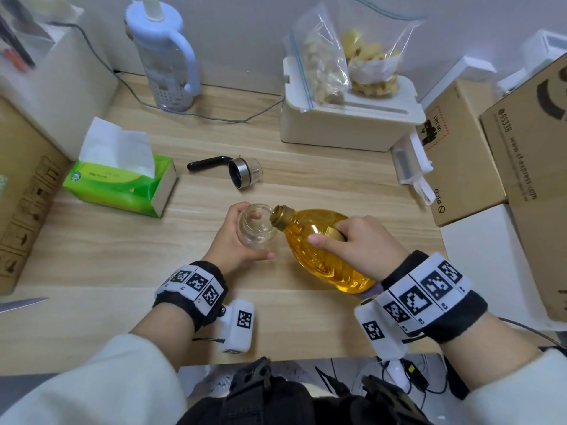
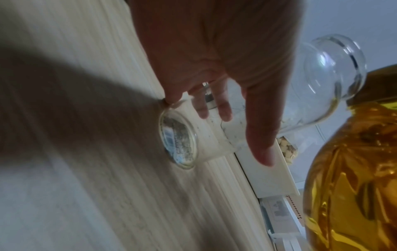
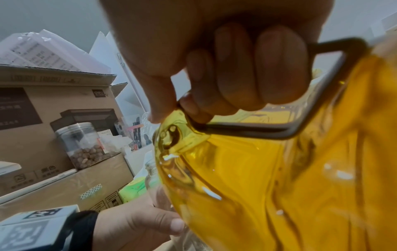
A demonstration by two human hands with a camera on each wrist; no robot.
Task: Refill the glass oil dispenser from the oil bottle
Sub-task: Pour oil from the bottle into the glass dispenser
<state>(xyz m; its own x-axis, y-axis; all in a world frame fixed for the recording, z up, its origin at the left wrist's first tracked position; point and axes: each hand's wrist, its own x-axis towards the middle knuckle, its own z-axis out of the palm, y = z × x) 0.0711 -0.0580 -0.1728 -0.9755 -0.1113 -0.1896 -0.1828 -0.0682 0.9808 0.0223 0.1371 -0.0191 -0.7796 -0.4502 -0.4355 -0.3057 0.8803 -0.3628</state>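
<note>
My left hand (image 1: 233, 237) grips the clear glass oil dispenser (image 1: 256, 227), lidless and tilted over the wooden table (image 1: 306, 185). In the left wrist view its fingers (image 2: 223, 108) wrap the dispenser (image 2: 318, 88), which has a thin yellow streak under its rim. My right hand (image 1: 359, 240) holds the oil bottle (image 1: 319, 253), full of golden oil and tipped left. The bottle's gold neck (image 1: 281, 215) touches the dispenser's mouth. In the right wrist view, fingers (image 3: 236, 68) curl round the dark handle on the bottle (image 3: 279, 178). The dispenser's lid (image 1: 242, 173), with a black handle, lies farther back.
A green tissue box (image 1: 119, 185) sits at the left. A white bin (image 1: 346, 124) with food bags and a pale blue jug (image 1: 165, 56) stand at the back. Cardboard boxes (image 1: 460, 154) crowd the right side. A knife blade (image 1: 21, 303) pokes in at the left edge.
</note>
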